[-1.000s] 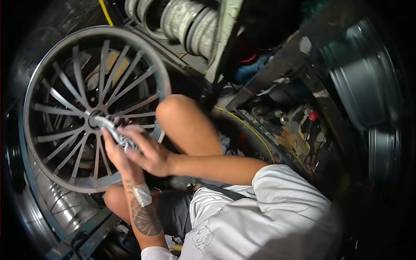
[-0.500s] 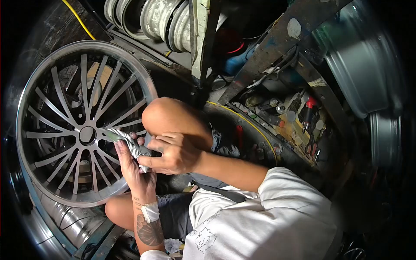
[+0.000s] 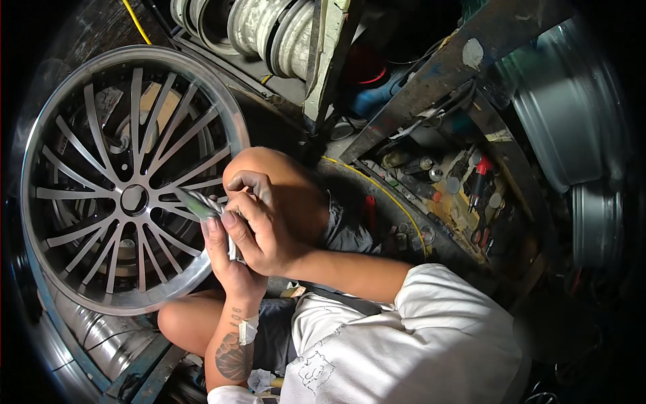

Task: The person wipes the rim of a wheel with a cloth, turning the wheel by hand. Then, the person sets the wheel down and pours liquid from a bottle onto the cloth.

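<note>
Both my hands are closed together around a bunched, striped grey-and-white cloth (image 3: 215, 200), mostly hidden by the fingers. A flat grey-green pointed end (image 3: 196, 205) sticks out of the bundle toward the wheel. My left hand (image 3: 234, 264) grips it from below, thumb pressed up along its side. Over the top, my right hand (image 3: 259, 229) is curled, its thumb and fingers pressing on the cloth. Beside them lies a large multi-spoke alloy wheel (image 3: 145, 296) with dark gaps between silvery spokes; in this view the pointed end overlaps its spokes near the hub.
Whitish wheel rims (image 3: 266, 30) sit on a rack at the top. Right of a dark metal beam (image 3: 431, 74), tools and bottles crowd a tray, among them a red-and-black tool (image 3: 480, 176). More silver rims (image 3: 558, 121) stand far right. A yellow hose (image 3: 404, 205) curves along the floor.
My right hand has shifted left and closed further over the striped cloth, hiding more of it. My left hand has moved slightly right, and the view has shifted a little.
</note>
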A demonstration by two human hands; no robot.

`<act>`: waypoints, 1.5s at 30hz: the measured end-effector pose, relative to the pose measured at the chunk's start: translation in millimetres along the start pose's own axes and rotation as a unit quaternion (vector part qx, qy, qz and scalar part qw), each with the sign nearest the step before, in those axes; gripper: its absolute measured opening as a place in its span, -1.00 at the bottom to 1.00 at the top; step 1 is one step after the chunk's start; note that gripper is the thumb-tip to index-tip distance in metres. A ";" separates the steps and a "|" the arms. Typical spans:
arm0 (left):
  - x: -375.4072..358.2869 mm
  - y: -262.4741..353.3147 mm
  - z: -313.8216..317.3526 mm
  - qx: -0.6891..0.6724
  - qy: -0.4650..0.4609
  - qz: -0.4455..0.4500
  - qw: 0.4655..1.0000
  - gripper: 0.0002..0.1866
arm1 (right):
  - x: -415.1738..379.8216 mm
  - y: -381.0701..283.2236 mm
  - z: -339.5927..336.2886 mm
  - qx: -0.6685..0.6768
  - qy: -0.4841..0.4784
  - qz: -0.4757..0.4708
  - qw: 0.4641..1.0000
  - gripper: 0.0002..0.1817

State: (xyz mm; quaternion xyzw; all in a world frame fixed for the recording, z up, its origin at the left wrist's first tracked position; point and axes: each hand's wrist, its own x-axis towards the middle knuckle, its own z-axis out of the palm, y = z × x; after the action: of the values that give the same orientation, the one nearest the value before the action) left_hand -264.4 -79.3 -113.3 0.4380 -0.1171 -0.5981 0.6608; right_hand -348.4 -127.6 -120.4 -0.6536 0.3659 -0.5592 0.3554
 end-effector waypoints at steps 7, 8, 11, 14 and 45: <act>6.3 33.5 -9.8 -0.163 -0.128 -0.116 0.971 -0.57 | -14.2 4.1 -13.2 -0.005 -0.122 -0.077 0.989 -0.61; 4.7 39.0 -13.6 -0.171 -0.048 -0.155 0.972 -0.61 | -14.2 2.1 -19.4 0.006 -0.166 -0.088 0.982 -0.58; 18.1 43.8 -21.4 -0.166 -0.023 -0.145 0.975 -0.63 | -10.1 -3.3 -29.5 0.002 -0.201 -0.084 0.976 -0.42; 24.4 39.8 -24.4 -0.204 -0.034 -0.123 0.971 -0.70 | -14.0 3.4 -37.3 -0.075 -0.251 -0.122 0.957 -0.37; -1.4 11.1 19.2 0.012 0.022 0.011 1.000 -0.65 | 5.8 16.7 -44.6 -0.057 -0.119 -0.058 0.990 -0.09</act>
State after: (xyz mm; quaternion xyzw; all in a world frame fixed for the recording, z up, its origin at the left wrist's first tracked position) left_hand -270.1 -87.5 -93.5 0.4579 -0.1148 -0.5798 0.6640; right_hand -393.3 -143.1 -126.8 -0.7548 0.3138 -0.4753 0.3255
